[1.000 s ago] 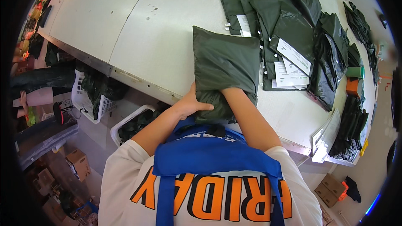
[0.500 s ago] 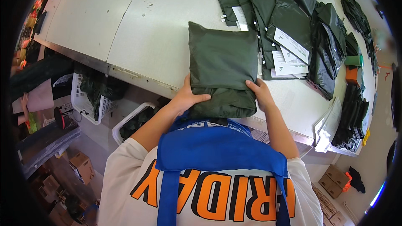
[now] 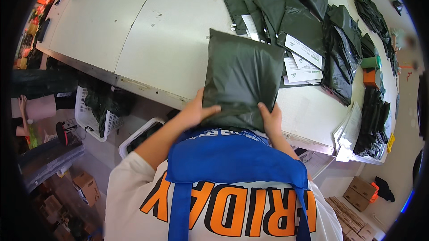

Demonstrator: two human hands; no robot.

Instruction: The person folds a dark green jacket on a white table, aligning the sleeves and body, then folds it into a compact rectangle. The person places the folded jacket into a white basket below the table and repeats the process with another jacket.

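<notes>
A dark green, plump plastic mailing bag (image 3: 243,73) is held up at the table's front edge, close to my chest. My left hand (image 3: 199,108) grips its lower left side, thumb across the front and fingers hidden behind. At the lower right side my right hand (image 3: 271,118) pinches it, the thumb pressing creases into the plastic. Just beyond and to the right lies an overlapping pile of flat dark green bags (image 3: 300,20), several with white paper slips (image 3: 304,69) on them.
Glossy black bags (image 3: 342,60), an orange box (image 3: 370,78) with a green roll (image 3: 370,62), and a row of black packets (image 3: 372,122) occupy the table's right side. White baskets (image 3: 91,116) stand below its front edge. At the far left another person's arm (image 3: 23,111) shows.
The bag has turned in my hands and tilted slightly. Its front now looks smooth where a seam and bunched lower part showed before. Both hands keep their hold, the right one drawn inward.
</notes>
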